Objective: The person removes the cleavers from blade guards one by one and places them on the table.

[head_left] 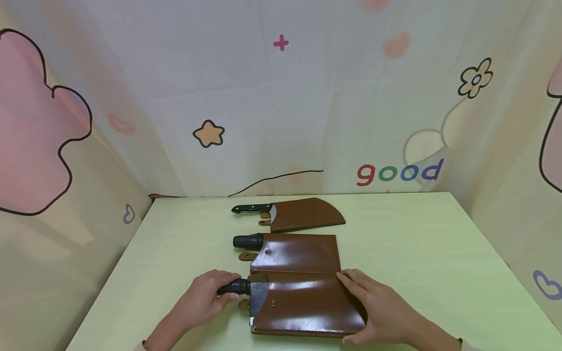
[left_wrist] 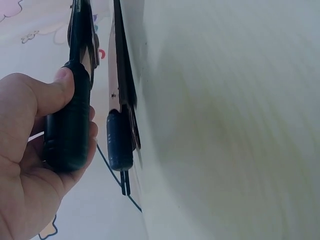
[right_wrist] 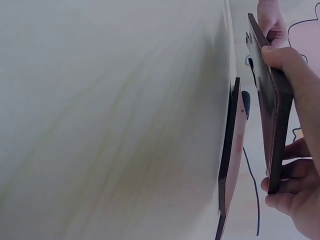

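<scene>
In the head view, my left hand grips the black handle of a cleaver at the near side of the table. The cleaver's blade sits mostly inside a brown leather sheath, with a strip of metal showing by the handle. My right hand holds the far right end of that sheath between thumb and fingers. Both wrist views show this sheathed cleaver raised off the table. Just beyond it lies a second sheathed knife with a black handle, its near edge partly overlapped in the head view.
A third knife in a curved brown sheath, with a riveted black handle, lies farther back. All are on a pale green table. Printed cloth hangs behind the table and along both sides.
</scene>
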A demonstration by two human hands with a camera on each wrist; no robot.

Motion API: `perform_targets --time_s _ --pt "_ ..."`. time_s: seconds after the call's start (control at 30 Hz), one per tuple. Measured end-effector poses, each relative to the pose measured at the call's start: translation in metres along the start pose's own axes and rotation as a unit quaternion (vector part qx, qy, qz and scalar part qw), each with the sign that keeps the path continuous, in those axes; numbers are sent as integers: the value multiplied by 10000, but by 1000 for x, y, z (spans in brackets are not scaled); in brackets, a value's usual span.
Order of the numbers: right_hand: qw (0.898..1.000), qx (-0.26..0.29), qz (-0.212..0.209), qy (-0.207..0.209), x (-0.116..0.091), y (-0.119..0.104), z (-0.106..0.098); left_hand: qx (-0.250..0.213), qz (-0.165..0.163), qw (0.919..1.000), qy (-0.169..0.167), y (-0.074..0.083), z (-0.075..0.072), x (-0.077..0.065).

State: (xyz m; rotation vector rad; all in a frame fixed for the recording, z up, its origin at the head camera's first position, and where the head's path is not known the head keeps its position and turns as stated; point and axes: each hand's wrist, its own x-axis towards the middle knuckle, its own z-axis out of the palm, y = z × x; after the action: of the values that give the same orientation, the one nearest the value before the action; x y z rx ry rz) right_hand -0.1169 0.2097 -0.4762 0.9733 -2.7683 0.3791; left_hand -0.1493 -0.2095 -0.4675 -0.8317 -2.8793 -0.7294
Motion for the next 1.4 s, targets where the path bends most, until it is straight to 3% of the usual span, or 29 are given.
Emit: perform_targets --time_s 0.4,0.9,1.1,1.4 --pt "10000 41 43 -51 -5 6 -5 255 44 9993 252 -11 -8 -12" --pt "9997 -35 -95 242 -14 17 -8 187 -721 9972 -23 -16 -21 -23" --pt "9989 -92 -156 423 -18 20 -11 219 -730 9970 -106 -22 -28 -26" --pt "9996 -94 59 247 -25 27 -20 223 -584 9980 67 -29 -35 -32"
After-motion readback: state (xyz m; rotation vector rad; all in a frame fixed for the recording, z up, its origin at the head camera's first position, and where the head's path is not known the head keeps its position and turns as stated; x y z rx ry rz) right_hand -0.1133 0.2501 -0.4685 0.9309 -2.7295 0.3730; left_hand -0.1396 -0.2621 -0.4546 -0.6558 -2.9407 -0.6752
